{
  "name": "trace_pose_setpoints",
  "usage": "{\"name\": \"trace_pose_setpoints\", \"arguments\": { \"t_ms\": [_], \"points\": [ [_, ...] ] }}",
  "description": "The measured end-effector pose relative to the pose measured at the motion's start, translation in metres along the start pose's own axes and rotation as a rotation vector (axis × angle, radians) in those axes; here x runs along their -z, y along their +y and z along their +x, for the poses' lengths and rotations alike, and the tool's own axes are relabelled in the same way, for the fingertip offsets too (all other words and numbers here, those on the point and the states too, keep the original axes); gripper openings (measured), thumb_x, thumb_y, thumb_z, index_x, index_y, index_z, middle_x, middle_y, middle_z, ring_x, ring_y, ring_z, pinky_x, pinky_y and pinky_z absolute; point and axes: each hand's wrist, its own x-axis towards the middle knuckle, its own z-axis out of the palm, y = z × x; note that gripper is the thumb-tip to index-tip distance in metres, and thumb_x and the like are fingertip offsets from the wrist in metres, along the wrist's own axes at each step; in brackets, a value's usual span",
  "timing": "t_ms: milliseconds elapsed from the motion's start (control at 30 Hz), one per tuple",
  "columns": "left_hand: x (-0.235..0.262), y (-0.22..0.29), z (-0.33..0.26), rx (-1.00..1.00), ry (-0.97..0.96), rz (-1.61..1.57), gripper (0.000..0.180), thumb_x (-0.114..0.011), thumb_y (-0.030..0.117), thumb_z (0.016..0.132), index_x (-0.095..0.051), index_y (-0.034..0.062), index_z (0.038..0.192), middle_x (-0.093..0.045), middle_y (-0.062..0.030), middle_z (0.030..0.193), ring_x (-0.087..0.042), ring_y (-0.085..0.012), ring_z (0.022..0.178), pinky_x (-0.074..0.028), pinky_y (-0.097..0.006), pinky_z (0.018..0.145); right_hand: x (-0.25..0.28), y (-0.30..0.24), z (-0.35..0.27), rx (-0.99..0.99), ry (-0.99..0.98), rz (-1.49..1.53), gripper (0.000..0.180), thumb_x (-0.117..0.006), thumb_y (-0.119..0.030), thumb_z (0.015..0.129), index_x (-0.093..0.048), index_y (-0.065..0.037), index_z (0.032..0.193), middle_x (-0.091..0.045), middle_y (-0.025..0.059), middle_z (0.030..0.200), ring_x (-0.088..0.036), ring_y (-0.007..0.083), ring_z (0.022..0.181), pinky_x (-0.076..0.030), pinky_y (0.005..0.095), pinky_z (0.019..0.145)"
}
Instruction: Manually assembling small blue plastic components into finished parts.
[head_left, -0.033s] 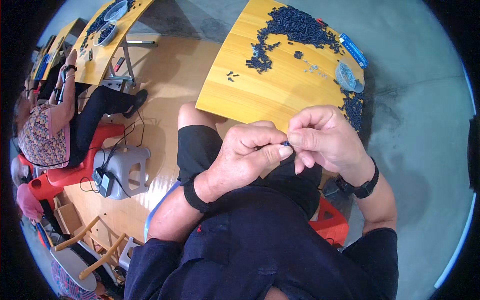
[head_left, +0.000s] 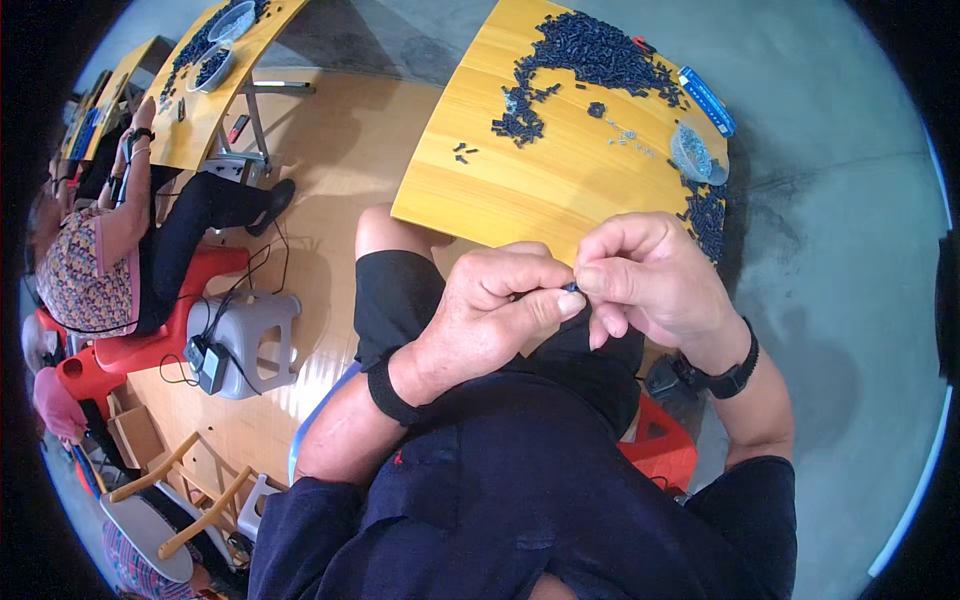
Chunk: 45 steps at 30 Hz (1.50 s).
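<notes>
Above my lap, just off the near edge of the yellow wooden table (head_left: 500,200), both hands meet at the fingertips. My left hand (head_left: 485,308) is closed, thumb and forefinger pinching a small dark plastic piece (head_left: 571,287) that is mostly hidden. The thumb and forefinger of my right hand (head_left: 660,285) are pinched together against the end of that piece. Anything between the right fingertips is too small to make out. On the table lie a large heap of small black plastic pieces (head_left: 605,58), a few loose black pieces (head_left: 462,152) and scattered tiny clear bits (head_left: 630,134).
A clear bowl (head_left: 716,173) of small pale parts stands at the table's right edge, near a blue box (head_left: 706,102). More black pieces (head_left: 706,220) lie along that edge. At left, a co-worker (head_left: 95,260) sits at another table (head_left: 190,135). A grey stool (head_left: 262,345) with cables is nearby.
</notes>
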Motion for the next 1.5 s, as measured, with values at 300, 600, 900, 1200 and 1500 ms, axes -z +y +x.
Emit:
{"name": "trace_pose_setpoints", "arguments": {
  "t_ms": [300,600,900,1200,1500],
  "points": [
    [0.006,-0.008,0.005,-0.105,0.057,0.090,0.010,-0.067,0.006,0.081,-0.068,0.0013,0.089,-0.056,-0.0037,0.077,-0.052,-0.0138,0.078,-0.040,-0.028,0.068,-0.009,-0.007,-0.010,-0.089,0.112,-0.204,0.019,-0.060,-0.014,0.089,-0.063,0.002,0.097,-0.066,0.0097,0.082,-0.067,0.0150,0.068,-0.056,0.0240,0.054],
    [0.010,-0.015,0.011,-0.279,-0.038,0.180,0.018,-0.069,0.012,0.080,-0.070,0.0050,0.096,-0.051,-0.0159,0.123,-0.040,-0.0264,0.122,-0.026,-0.040,0.105,-0.004,-0.002,-0.010,-0.069,0.032,-0.045,0.020,-0.058,-0.014,0.091,-0.062,0.003,0.101,-0.067,0.0135,0.085,-0.068,0.0222,0.075,-0.058,0.0300,0.062],
    [0.022,-0.004,0.014,-0.083,-0.151,0.089,0.020,-0.072,0.010,0.077,-0.070,0.0034,0.096,-0.059,-0.0103,0.099,-0.054,-0.0181,0.093,-0.043,-0.030,0.081,0.005,0.017,-0.003,-0.040,-0.038,0.165,0.018,-0.058,-0.013,0.090,-0.060,0.002,0.099,-0.066,0.0140,0.084,-0.068,0.0247,0.076,-0.059,0.0346,0.063],
    [0.032,0.005,0.021,-0.105,-0.191,0.154,0.017,-0.074,0.008,0.076,-0.070,0.0033,0.092,-0.058,-0.0036,0.085,-0.051,-0.0094,0.074,-0.039,-0.022,0.062,0.003,0.015,0.003,-0.062,-0.083,0.243,0.016,-0.057,-0.013,0.091,-0.060,0.002,0.098,-0.066,0.0136,0.082,-0.068,0.0232,0.075,-0.060,0.0335,0.063],
    [0.031,0.019,0.028,-0.018,-0.203,0.140,0.007,-0.072,0.006,0.077,-0.071,0.0025,0.083,-0.059,-0.0025,0.068,-0.052,-0.0099,0.063,-0.039,-0.025,0.056,0.004,0.014,0.007,-0.007,-0.069,0.178,0.013,-0.059,-0.008,0.089,-0.061,0.002,0.097,-0.066,0.0148,0.082,-0.068,0.0223,0.072,-0.060,0.0330,0.060]
  ]
}}
